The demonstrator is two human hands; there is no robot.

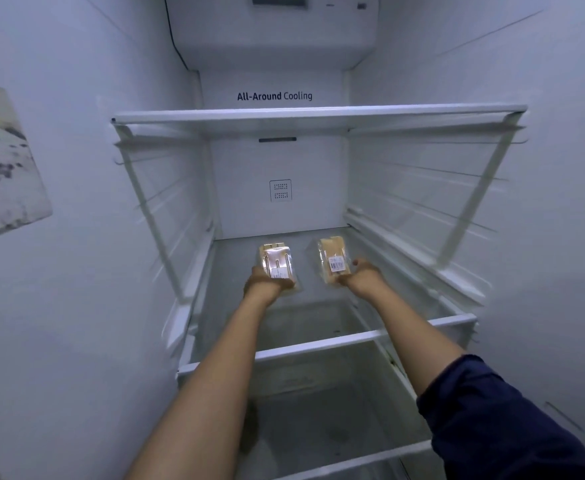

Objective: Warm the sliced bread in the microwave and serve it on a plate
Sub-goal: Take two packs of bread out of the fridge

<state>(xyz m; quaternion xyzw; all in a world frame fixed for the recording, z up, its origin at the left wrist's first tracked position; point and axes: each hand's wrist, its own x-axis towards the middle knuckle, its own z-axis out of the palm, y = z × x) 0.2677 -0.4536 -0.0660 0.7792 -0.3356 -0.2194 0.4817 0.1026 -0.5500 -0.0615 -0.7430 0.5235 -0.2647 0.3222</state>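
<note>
Both hands reach deep into an open white fridge interior [76, 237], arms stretched forward and nearly straight, roughly parallel. Left hand [267, 284] grasps the near end of a clear plastic pack of pinkish sliced food with a white label [277, 263], fingers wrapped under and around its lower edge. Right hand [362, 273] grips the near end of a clear plastic pack of pale tan sliced bread with a white barcode label [332, 256], thumb on the right side, fingers at the bottom edge. Both packs sit side by side, apart, over the glass fridge shelf [319, 344] near the back wall; cannot tell whether they rest on it or are lifted slightly. Left forearm is bare; right arm has a dark navy sleeve [492, 420] pushed up to about the elbow. An upper glass shelf with white trim [319, 114] spans above, and "All-Around Cooling" lettering [274, 96] shows on the back panel. Motion blur at the shelf edges.
</note>
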